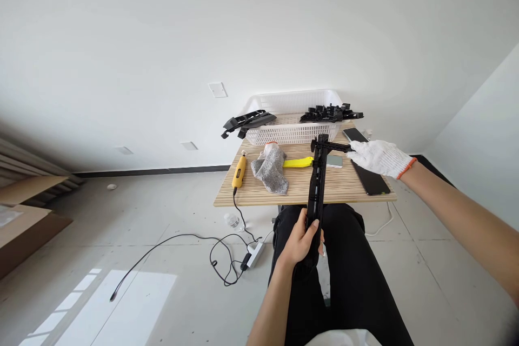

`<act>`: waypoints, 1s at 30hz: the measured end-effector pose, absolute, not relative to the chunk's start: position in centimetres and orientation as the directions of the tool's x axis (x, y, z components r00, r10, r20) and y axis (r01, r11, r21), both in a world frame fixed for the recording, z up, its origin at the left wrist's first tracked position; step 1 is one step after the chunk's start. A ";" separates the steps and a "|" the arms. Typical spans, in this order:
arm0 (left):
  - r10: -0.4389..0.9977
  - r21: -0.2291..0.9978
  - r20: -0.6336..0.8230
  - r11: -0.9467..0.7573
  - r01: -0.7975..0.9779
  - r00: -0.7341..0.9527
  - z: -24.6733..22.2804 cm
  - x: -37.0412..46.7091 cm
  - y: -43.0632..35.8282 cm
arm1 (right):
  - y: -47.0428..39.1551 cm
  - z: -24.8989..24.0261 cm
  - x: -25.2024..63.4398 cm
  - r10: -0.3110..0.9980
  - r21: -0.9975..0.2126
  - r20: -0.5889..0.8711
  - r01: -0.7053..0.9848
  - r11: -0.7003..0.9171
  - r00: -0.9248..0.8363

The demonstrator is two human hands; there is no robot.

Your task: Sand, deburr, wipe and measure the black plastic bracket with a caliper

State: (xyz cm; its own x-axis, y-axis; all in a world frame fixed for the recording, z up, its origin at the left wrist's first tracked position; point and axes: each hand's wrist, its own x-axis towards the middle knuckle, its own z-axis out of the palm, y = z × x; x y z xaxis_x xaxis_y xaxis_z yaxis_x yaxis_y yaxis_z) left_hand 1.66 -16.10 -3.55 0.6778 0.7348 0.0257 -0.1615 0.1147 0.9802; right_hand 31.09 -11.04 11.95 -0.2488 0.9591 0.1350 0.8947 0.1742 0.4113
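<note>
My left hand, bare, is wrapped round the near end of a long black plastic part. The part points away from me, over my lap and the front of the table. My right hand, in a white knit glove with an orange cuff, is closed on the right end of a narrow black piece. That piece lies crosswise at the far end of the long part; I cannot tell whether the two are joined. A yellow-handled tool lies just left of the long part.
A white basket at the back holds black plastic parts. On the table are a yellow rotary tool, a grey cloth and a black phone. A power strip and cables lie on the floor.
</note>
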 end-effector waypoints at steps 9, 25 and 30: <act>0.725 0.981 0.017 0.123 -0.153 0.689 -3.6 1.6 -16.1 | -11.5 12.9 29.2 0.965 0.378 0.262 0.921 -0.097 -0.006; 0.739 0.970 0.001 0.162 -0.179 0.674 -3.5 1.5 -16.0 | -11.5 11.3 28.6 0.935 0.342 0.353 0.931 -0.124 -0.005; 0.734 0.971 0.015 0.152 -0.185 0.679 -3.5 1.5 -16.0 | -11.8 11.7 28.3 0.937 0.333 0.349 0.933 -0.135 0.011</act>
